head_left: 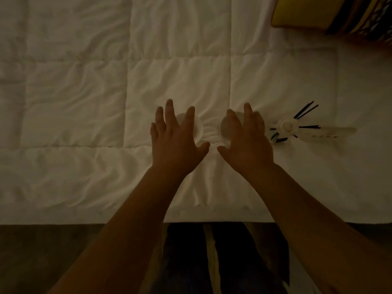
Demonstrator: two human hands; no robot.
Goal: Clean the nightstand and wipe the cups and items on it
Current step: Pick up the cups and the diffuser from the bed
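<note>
Left hand (177, 143) spread wide over the left cup (198, 129), fingers straight, thumb out to the inside — no curl round the rim that shows. Right hand (247, 141) likewise splayed over the right cup (225, 129), thumb pointing inward toward the other. Whether the palms touch the rims or hover just above, cannot tell; light is dim.

Both cups are white and stand upright, close beside each other on the white quilted duvet (84, 92), not on a nightstand, which is out of view. Each cup lies directly under its own hand, so the coming grasp looks like a straight closing down, one cup per hand. Cup interiors mostly hidden by the hands; contents cannot be told.

Just right of the right hand, a small reed diffuser (286, 126) stands with dark sticks fanning out — likely to tip on soft bedding. A yellow patterned cushion (318, 15) sits far right.
</note>
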